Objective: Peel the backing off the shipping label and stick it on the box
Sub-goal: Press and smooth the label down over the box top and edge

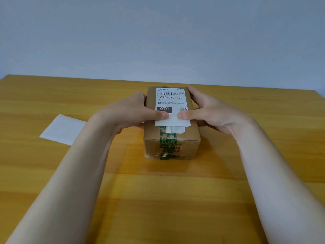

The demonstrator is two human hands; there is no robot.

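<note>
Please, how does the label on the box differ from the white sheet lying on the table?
The label is printed with a barcode and numbers; the sheet looks blank. The label lies on top of the box, pressed by both thumbs; the sheet lies flat on the table, left of the box, untouched. Both are white rectangles.

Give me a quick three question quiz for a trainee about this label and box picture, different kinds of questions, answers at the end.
1. True or false: the label lies on top of the box.
2. Which parts of the left hand and right hand press the label's near end? A. thumbs B. palms C. knuckles
3. Fill in: the white backing sheet lies on the table to the person's ____ of the box.

Key: 1 true; 2 A; 3 left.
</note>
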